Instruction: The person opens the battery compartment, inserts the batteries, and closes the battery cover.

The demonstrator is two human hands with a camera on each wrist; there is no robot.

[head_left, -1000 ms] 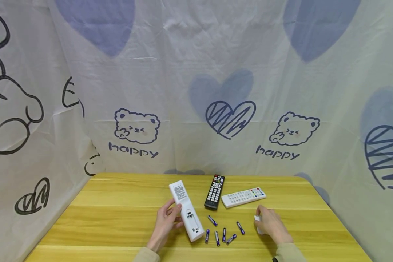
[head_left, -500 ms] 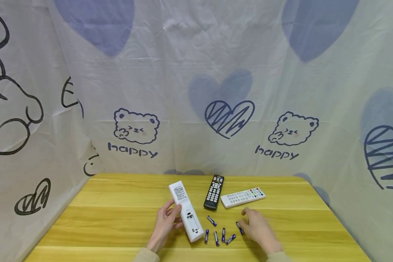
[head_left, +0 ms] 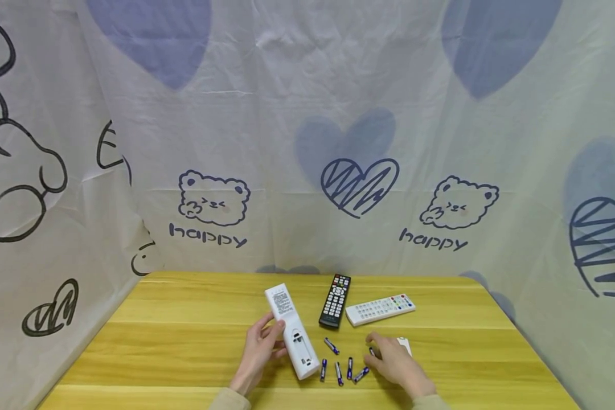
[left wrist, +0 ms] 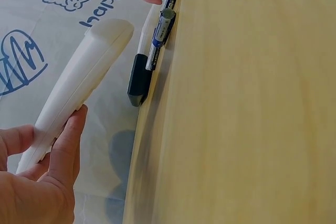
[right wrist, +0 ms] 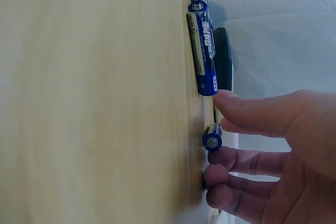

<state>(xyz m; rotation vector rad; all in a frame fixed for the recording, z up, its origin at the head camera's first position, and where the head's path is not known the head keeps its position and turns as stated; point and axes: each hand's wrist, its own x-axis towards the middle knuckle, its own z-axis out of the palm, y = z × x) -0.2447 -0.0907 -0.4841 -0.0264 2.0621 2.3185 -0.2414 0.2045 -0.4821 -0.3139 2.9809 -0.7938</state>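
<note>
My left hand (head_left: 258,347) grips a white remote control (head_left: 287,319), thumb on one side and fingers beneath. Its back faces up in the head view, with the battery compartment uncovered and no battery visible in it. My right hand (head_left: 397,361) is low over the table, thumb and fingers spread around one AAA battery (right wrist: 212,138); a firm pinch does not show. Most of that battery is hidden in the head view. A small white cover (head_left: 404,344) lies just behind the right hand, partly hidden by it. Several blue-and-silver batteries (head_left: 350,368) lie between the hands.
A black remote control (head_left: 335,300) and a second white remote control (head_left: 381,309) lie face up farther back on the wooden table (head_left: 184,319). A printed cloth (head_left: 297,142) hangs behind the table and along its sides.
My right hand has let go of the white cover, leaving it on the table, and has moved left to the nearest battery. The left hand and its remote control stay in place.
</note>
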